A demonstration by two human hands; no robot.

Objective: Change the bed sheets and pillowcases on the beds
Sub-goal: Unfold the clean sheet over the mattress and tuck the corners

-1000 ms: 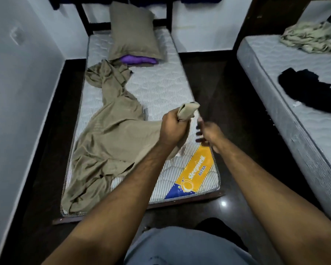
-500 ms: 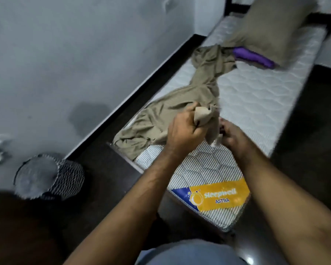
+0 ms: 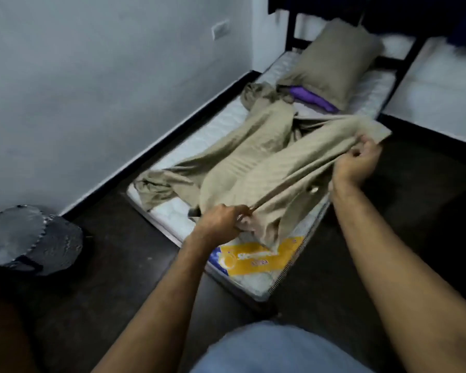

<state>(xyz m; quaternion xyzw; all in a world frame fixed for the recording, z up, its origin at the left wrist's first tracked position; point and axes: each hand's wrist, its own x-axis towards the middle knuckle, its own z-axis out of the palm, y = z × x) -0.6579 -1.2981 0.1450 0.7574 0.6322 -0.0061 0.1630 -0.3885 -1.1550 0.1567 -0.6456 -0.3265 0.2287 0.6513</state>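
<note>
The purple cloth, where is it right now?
In the head view, the purple cloth lies at the far end of the white quilted mattress, tucked under the olive-tan pillow, right of the bunched olive-tan sheet.

The bed sheet (image 3: pixel 256 168) is a soft khaki cloth with faint woven stripes, matt, creased all over. The pillow (image 3: pixel 334 57) at the far end has a case in the same dull khaki fabric, and the purple cloth (image 3: pixel 311 97) tucked under it looks a bit smoother. The mattress (image 3: pixel 199 135) is white quilted fabric with a stitched pattern, plus a slick yellow and blue printed label (image 3: pixel 256 258) at the near end. The floor (image 3: pixel 428 211) is dark. The wall (image 3: pixel 92 90) on the left is plain matt paint. The basket (image 3: pixel 35 238) near left looks woven and rough.
</note>
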